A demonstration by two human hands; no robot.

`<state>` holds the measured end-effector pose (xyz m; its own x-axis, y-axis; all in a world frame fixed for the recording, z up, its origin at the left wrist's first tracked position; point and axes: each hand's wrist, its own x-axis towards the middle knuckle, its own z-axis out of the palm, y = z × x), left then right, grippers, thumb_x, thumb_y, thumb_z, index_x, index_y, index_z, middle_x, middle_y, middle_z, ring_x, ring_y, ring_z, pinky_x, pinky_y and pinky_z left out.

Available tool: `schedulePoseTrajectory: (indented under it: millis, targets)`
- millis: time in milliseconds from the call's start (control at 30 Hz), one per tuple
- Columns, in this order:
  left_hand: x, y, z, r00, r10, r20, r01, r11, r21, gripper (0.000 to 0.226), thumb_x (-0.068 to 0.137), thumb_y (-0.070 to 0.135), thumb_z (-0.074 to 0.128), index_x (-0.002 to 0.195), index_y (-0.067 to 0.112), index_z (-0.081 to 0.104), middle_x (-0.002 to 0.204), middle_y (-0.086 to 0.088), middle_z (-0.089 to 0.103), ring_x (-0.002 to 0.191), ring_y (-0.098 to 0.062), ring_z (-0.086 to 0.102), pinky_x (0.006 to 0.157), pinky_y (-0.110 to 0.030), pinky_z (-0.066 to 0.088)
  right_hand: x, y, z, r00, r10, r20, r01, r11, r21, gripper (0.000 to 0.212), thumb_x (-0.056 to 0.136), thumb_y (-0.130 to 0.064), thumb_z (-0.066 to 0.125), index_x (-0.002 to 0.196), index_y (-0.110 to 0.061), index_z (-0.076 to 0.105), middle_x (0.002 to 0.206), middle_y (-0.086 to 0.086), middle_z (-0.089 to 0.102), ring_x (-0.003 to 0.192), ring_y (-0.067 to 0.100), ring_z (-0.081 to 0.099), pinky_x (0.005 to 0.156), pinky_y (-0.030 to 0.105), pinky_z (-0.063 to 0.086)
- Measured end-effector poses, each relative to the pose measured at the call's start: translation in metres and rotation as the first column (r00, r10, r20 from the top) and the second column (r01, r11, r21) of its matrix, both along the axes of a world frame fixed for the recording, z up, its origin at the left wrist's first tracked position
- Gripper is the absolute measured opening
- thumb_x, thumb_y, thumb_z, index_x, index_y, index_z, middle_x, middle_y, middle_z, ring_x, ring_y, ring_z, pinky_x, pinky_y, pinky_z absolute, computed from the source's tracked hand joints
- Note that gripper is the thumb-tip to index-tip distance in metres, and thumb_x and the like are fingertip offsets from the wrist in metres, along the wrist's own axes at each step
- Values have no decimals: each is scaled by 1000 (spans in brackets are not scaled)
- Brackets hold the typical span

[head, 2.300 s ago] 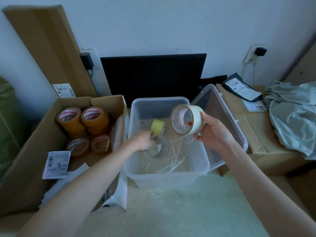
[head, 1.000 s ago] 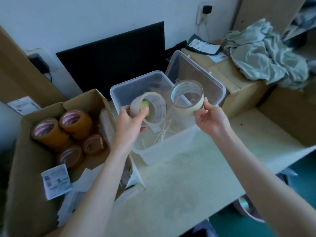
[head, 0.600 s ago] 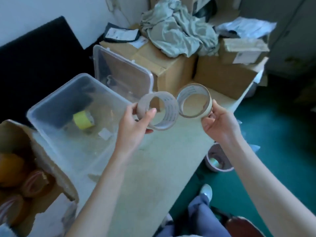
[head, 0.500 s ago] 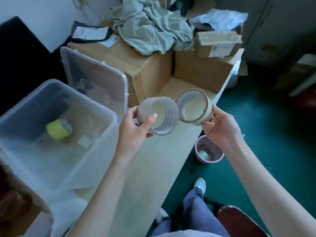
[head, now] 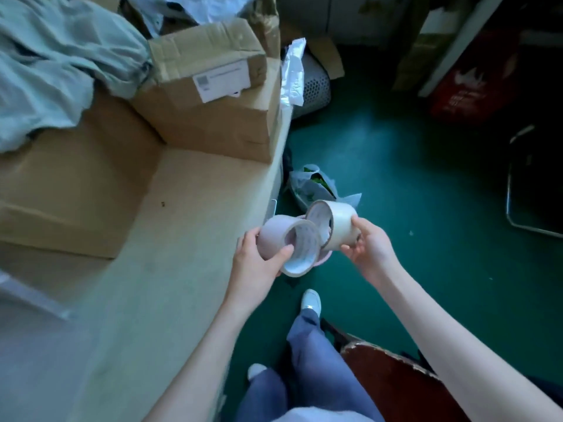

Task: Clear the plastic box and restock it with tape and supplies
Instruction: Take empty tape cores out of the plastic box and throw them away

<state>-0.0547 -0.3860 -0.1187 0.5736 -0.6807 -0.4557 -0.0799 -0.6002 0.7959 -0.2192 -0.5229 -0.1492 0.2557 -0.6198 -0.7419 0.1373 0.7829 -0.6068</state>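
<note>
The person is holding two rolls of tape out past the edge of the table [head: 170,269], above the green floor [head: 411,193]. The left hand [head: 259,263] grips a pale, pinkish-white roll of tape [head: 288,243]: the thumb lies across the near side of its outer band and the fingers curl round the far side, so the roll sits in the crook of the hand with its open core turned toward the viewer and down to the right. The right hand [head: 367,246] holds a second, cream-coloured roll [head: 333,223], pinched between the thumb below and the fingers on top of its outer band; this roll rides a little higher and to the right, its core facing left toward the other one. The two rolls meet or very nearly meet at their inner rims, between the hands. Directly under them on the floor a bit of a pink bin [head: 323,257] shows, mostly hidden by the tape. Farther off on the floor lies a crumpled plastic bag [head: 310,185]. On the table, well away from the hands, stand a cardboard box [head: 213,95] with a white label and a larger flat carton [head: 70,184], with a grey-green cloth [head: 54,71] heaped on it. At the far left edge a blurred clear plastic corner [head: 27,296] shows, too smeared to tell what it belongs to. Below, the person's blue trousers [head: 316,360] and a white shoe [head: 310,300] show beside a dark red chair seat [head: 396,388].
</note>
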Motion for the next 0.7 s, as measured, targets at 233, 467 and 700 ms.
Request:
schedulePoseTrajectory:
  millis: [233,467,700]
  targets:
    - [-23,-60,-91,918,159,-363,-79,971,228,46,81,22,73,119,12,49,119,-11,57,97,-27,65,58,-22,54,-26,-41,-59,945,139,-295,-157,987,-41,18,97,-20,49,82,-13,58,78,1,55,68,14,52,49,25,45]
    - [-12,-83,-200,876,356,-325,-202,884,422,84,45,43,70,118,5,53,122,-27,54,96,-29,64,48,-19,51,-35,-71,-144,905,194,-379,-211,977,-3,15,96,-12,49,84,-14,58,89,6,57,74,15,53,58,24,47]
    - [-8,-114,-323,949,235,-211,-91,843,530,82,51,57,64,118,9,54,116,-16,60,91,-27,66,52,-27,55,-37,-74,-247,851,257,-457,-291,957,-4,13,90,-4,51,88,-1,63,83,3,58,76,15,46,66,27,34]
